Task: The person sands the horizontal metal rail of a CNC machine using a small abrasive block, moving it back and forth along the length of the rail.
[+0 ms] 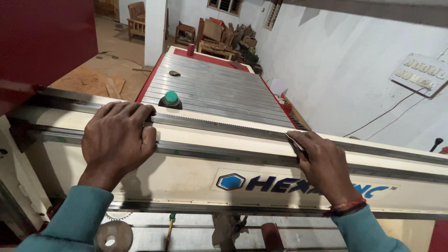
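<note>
My left hand (117,138) lies palm down on top of a cream machine beam (196,179), its fingers curled over the toothed metal rack (219,125) along the beam's far edge. My right hand (323,162) presses a small folded pale sheet, cloth or abrasive paper (295,140), against the steel guide rail (224,153) on the beam. Both sleeves are teal. A red thread band circles my right wrist.
Beyond the beam lies a long ribbed grey machine bed (219,91) with a red border and a green-capped knob (171,99) on it. Wooden chairs and stacked furniture parts (219,35) stand at the back. A switch panel (420,73) hangs on the white wall at right.
</note>
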